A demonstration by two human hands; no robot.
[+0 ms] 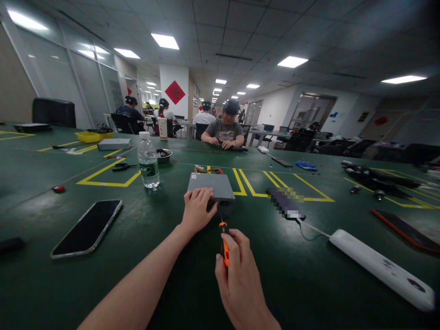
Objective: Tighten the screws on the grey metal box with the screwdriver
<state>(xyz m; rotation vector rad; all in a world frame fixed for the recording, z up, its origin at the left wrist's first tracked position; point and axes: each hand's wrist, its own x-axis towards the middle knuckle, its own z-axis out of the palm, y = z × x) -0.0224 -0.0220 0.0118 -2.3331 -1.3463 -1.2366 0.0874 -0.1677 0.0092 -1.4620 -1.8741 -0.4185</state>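
A grey metal computer power supply [220,184] sits on the green table, its bundled coloured wires [208,170] at the far side. My left hand [198,207] grips its near left corner, fingers on top and thumb at the front face. An orange and black screwdriver [225,247] is held in my right hand [239,270], between thumb and fingers. Its thin shaft points away from me and reaches the front face of the power supply, below the socket. Whether the tip sits in a screw is too small to tell.
A water bottle [148,162] and a metal bowl [164,156] stand to the left, beyond a phone [88,228]. On the right lie a white power strip [381,268] and another phone [409,229]. Across the table [137,298] sits a person [225,130].
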